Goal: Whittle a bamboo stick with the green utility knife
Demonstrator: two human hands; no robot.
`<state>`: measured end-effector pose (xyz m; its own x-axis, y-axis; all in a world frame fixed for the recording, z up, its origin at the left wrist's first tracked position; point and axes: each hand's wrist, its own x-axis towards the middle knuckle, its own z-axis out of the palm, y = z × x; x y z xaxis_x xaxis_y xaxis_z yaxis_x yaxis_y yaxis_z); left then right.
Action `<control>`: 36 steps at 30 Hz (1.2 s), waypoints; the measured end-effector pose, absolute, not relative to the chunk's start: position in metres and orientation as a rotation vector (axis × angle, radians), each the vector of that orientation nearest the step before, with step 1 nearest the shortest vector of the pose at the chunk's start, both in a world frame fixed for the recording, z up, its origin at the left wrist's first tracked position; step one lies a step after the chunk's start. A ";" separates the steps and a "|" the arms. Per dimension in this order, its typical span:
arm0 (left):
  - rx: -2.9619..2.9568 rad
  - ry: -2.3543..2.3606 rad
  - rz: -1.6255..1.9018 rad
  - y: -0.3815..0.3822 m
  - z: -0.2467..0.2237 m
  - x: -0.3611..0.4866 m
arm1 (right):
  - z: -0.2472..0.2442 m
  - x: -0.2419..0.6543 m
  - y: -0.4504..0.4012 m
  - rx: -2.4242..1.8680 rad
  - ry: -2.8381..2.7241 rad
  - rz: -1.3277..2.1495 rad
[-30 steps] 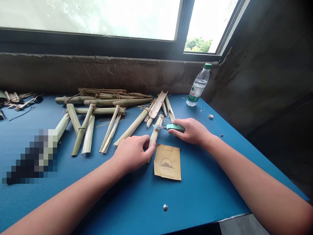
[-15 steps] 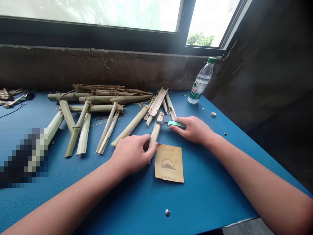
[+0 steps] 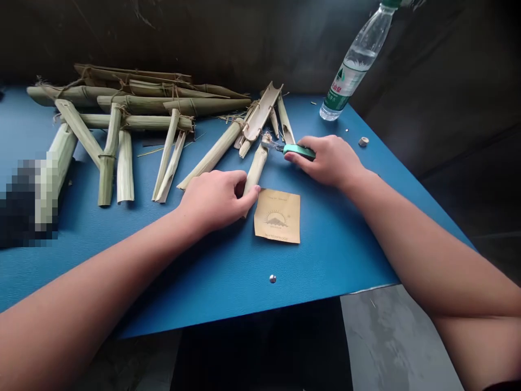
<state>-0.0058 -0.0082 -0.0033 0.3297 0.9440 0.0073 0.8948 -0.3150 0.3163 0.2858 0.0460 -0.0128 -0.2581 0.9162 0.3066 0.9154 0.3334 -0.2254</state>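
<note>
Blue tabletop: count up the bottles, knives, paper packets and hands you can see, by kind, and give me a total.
Clear plastic water bottle: 1
Teal-handled utility knife: 1
Tan paper packet: 1
Bare left hand and bare right hand: 2
Total: 5

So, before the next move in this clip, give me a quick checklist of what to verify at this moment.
1. Right hand on the teal-handled utility knife: ok, fingers closed around the handle.
2. Left hand on the pale split bamboo piece: ok, fingertips against its lower part.
3. Steel blade away from the left hand: ok, it sits near the bamboo's upper end.
4. Blade touching the bamboo: cannot tell, too small to see.
5. Tan paper packet off the bamboo: ok, flat on the table just beyond the bamboo's lower end.
</note>
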 end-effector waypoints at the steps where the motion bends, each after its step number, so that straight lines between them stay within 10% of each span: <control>1: 2.335 1.650 0.271 -0.008 -0.003 -0.005 | -0.013 0.287 0.047 -1.621 -2.210 -0.005; 25: 2.520 1.558 0.559 -0.016 0.005 -0.008 | -0.029 0.281 0.051 -1.547 -2.221 -0.001; 36: 3.213 -0.124 0.919 -0.185 0.085 0.040 | -0.040 0.286 0.057 -1.457 -2.108 -0.024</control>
